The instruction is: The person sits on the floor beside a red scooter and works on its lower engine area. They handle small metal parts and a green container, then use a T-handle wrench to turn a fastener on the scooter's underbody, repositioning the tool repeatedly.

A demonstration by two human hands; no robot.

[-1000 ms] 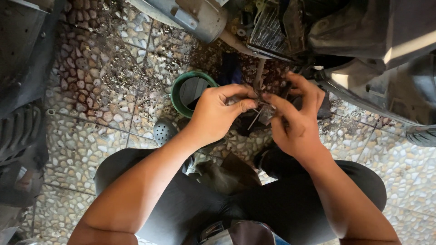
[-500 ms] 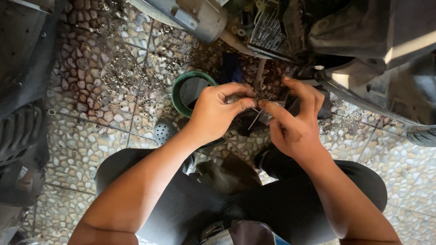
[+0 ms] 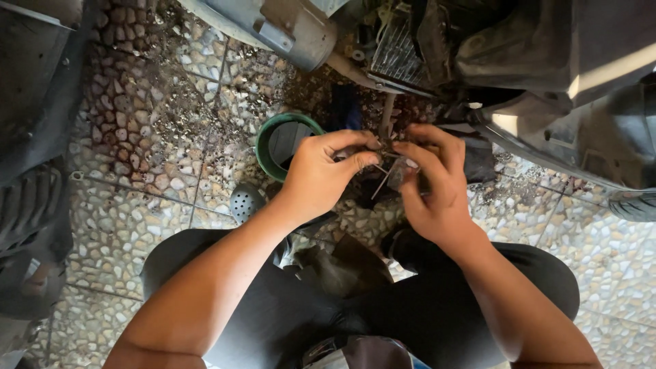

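My left hand (image 3: 321, 174) and right hand (image 3: 430, 184) still pinch a small metal part (image 3: 396, 172), barely shifted, just right of the green cup (image 3: 263, 147).

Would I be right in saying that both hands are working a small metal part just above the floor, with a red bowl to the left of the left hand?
Not quite: the bowl is green, not red, as the head view shows. The rest holds: the left hand and right hand meet on a small metal part above the pebbled floor.

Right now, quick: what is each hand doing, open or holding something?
Left hand: fingers pinched shut on a thin metal pin.
Right hand: fingers closed on a small dark metal part.
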